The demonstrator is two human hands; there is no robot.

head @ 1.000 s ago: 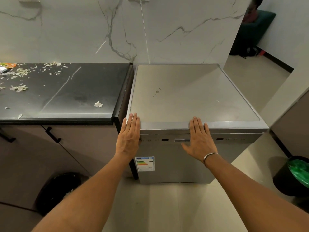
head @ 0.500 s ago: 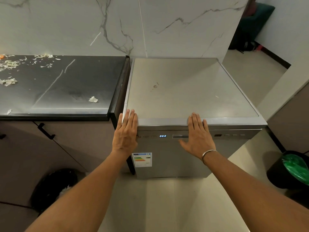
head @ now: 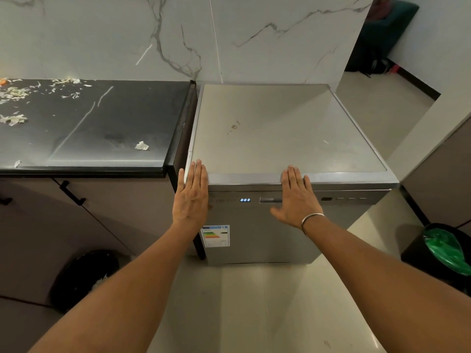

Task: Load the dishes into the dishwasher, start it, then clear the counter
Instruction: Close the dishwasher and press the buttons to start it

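The left hand and right hand lie flat, fingers together, on the front top edge of the dishwasher beside the counter; I fear a palm may brush its lit control panel and change the program.

dishwasher was brushed matt metal, counter dark glossy stone, wall polished veined marble, floor glossy tile
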